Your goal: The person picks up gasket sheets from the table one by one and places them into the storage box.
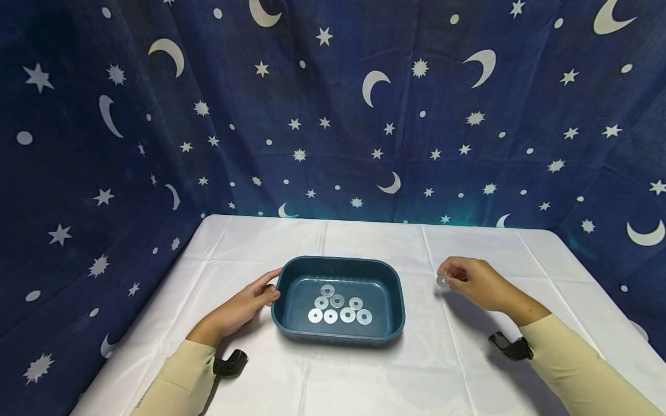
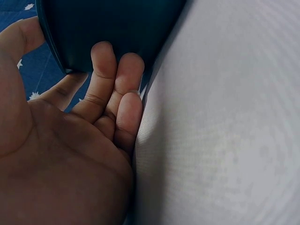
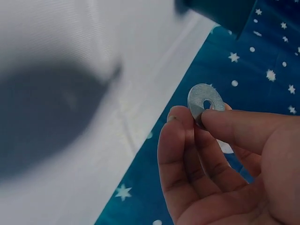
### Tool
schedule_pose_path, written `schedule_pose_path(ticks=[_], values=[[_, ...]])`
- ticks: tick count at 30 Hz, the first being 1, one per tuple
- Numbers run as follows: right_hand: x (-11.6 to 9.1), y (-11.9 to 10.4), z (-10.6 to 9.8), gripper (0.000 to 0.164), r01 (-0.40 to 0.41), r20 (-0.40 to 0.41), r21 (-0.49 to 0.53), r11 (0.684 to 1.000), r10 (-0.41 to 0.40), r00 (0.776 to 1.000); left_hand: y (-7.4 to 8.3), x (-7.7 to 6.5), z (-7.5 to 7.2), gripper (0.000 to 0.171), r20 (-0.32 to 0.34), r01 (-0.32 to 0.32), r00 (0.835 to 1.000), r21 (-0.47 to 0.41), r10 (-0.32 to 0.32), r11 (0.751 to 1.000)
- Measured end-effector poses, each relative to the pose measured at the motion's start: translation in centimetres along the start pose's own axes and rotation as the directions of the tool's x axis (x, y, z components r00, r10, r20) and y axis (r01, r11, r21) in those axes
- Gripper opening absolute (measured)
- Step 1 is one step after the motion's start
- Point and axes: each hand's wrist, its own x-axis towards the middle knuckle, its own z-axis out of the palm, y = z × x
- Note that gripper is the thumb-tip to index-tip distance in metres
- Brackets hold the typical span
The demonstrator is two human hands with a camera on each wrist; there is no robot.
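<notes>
A dark teal rectangular box point(image 1: 338, 337) stands on the table, with several flat metal washers point(image 1: 347, 315) lying on its floor toward the front. At its left end my left hand point(image 1: 244, 306) rests against the wall, the thumb at the rim. In the left wrist view, loosely bent fingers point(image 2: 104, 63) touch the outside of the box. Right of the box, my right hand point(image 1: 476, 283) pinches one washer point(image 3: 200, 93) between thumb and fingertips, held up on edge. Its centre hole shows in the right wrist view.
White cloth point(image 1: 250, 387) with fold creases covers the table. A dark blue curtain point(image 1: 338, 104) with moons and stars hangs behind and at the sides. Both wrists carry a black strap-like mount point(image 1: 512, 346).
</notes>
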Motion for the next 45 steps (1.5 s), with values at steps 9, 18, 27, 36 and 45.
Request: schedule_pose_path(ticks=[9, 18, 27, 36, 45], values=[[1.7, -2.2, 0.5, 0.019, 0.058, 0.011, 0.007, 0.998, -0.058, 0.998, 0.1, -0.1, 0.0, 0.061, -0.002, 0.004, 1.0, -0.007, -0.004, 1.0], [3.8, -4.9, 1.4, 0.016, 0.103, 0.038, -0.006, 0.995, -0.102, 0.994, 0.2, -0.1, 0.0, 0.061, -0.006, 0.003, 1.0, -0.015, -0.003, 1.0], [5.3, -6.6, 1.8, 0.016, 0.138, 0.081, 0.005, 0.99, -0.138, 0.987, 0.3, -0.1, 0.0, 0.06, -0.005, 0.009, 1.0, -0.014, -0.009, 1.0], [6.7, -8.0, 2.4, 0.017, 0.143, 0.155, 0.003, 0.99, -0.141, 0.978, 0.1, -0.1, -0.1, 0.06, 0.004, 0.003, 1.0, -0.028, -0.003, 1.0], [8.1, -9.5, 3.6, 0.02, 0.167, 0.191, -0.04, 0.985, -0.157, 0.969, 0.2, -0.1, 0.0, 0.06, 0.001, 0.007, 1.0, -0.026, -0.007, 1.0]])
